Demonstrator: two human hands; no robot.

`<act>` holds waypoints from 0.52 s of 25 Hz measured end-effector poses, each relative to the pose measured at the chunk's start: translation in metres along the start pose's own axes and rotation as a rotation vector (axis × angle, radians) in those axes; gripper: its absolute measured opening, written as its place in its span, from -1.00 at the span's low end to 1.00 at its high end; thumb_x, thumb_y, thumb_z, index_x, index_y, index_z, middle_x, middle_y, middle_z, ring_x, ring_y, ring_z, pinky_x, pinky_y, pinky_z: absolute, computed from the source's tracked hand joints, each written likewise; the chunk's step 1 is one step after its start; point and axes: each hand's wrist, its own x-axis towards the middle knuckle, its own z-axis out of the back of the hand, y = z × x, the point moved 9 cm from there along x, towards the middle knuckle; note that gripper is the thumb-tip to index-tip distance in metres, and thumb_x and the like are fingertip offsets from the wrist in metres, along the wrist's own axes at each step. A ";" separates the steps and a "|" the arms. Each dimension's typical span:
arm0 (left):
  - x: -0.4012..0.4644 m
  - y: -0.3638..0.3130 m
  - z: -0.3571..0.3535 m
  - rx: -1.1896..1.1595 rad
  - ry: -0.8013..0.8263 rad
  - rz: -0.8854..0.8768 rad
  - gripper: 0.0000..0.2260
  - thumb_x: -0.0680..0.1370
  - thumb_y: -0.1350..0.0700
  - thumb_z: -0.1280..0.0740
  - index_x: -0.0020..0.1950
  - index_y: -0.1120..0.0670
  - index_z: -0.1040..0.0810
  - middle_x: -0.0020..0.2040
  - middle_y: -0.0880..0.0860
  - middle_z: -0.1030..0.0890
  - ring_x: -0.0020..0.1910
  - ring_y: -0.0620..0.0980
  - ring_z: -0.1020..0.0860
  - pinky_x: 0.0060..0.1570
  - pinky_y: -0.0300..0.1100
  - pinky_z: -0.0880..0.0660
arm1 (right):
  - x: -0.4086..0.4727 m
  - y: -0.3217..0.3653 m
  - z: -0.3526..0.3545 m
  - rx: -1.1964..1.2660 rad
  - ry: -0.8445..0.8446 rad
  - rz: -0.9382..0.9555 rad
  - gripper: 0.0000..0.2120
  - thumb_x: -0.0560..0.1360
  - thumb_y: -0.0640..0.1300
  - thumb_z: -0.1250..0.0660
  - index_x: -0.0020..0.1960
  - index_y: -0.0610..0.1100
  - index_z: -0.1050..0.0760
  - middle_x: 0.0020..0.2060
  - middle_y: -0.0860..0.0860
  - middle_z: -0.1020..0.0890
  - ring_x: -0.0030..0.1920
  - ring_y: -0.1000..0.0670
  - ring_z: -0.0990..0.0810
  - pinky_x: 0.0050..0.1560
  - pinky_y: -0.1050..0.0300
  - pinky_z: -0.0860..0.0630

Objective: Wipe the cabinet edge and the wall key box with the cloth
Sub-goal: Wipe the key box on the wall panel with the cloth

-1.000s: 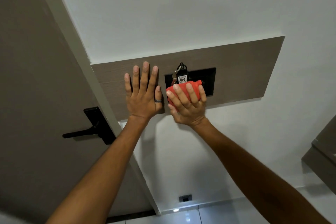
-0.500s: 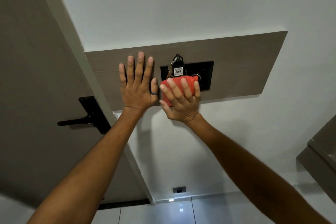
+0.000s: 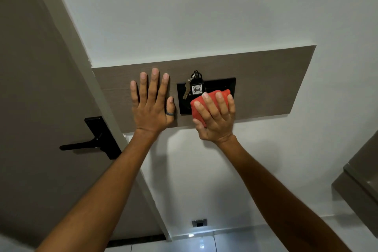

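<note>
A black key box (image 3: pixel 225 86) is set into a brown wood-grain panel (image 3: pixel 266 80) on the white wall. A key with a tag marked 406 (image 3: pixel 196 88) hangs at its upper left. My right hand (image 3: pixel 214 116) presses a folded red cloth (image 3: pixel 206 98) flat against the lower right part of the box, fingers spread over the cloth. My left hand (image 3: pixel 152 102) lies flat and open on the panel just left of the box, a ring on its thumb.
A grey door with a black lever handle (image 3: pixel 96 141) stands to the left, its white frame (image 3: pixel 114 120) between door and panel. A grey-brown cabinet corner (image 3: pixel 360 180) juts in at the right edge. A small wall socket (image 3: pixel 199 223) sits low near the tiled floor.
My right hand has slid the red cloth to the right across the key box, uncovering the key and tag. The left hand stays flat on the panel.
</note>
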 end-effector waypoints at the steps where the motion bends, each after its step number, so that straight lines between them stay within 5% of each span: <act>1: 0.000 0.000 0.001 0.000 -0.002 -0.001 -0.40 0.70 -0.06 -0.11 0.72 0.04 -0.08 0.74 0.04 0.06 0.72 0.12 0.08 0.70 0.15 0.10 | 0.004 -0.009 0.003 0.001 -0.012 -0.068 -0.55 0.68 0.14 -0.16 0.47 -0.03 -0.46 0.43 -0.08 -0.51 0.59 -0.20 -0.30 0.60 -0.24 -0.21; 4: -0.001 -0.003 -0.001 0.007 -0.014 -0.011 -0.40 0.69 -0.06 -0.12 0.72 0.05 -0.10 0.74 0.06 0.03 0.72 0.13 0.06 0.70 0.16 0.09 | 0.024 -0.024 -0.001 0.002 -0.026 -0.214 -0.50 0.67 0.15 -0.16 0.55 0.02 -0.47 0.51 -0.04 -0.52 0.61 -0.18 -0.37 0.66 -0.23 -0.20; 13: -0.001 -0.004 0.000 0.043 -0.027 -0.021 -0.41 0.69 -0.05 -0.14 0.71 0.09 -0.16 0.73 0.09 -0.02 0.72 0.15 0.03 0.69 0.20 0.04 | -0.009 -0.038 0.005 -0.064 0.050 -0.039 -0.55 0.67 0.05 -0.21 0.52 -0.03 -0.45 0.47 -0.10 -0.50 0.58 -0.23 -0.34 0.60 -0.30 -0.28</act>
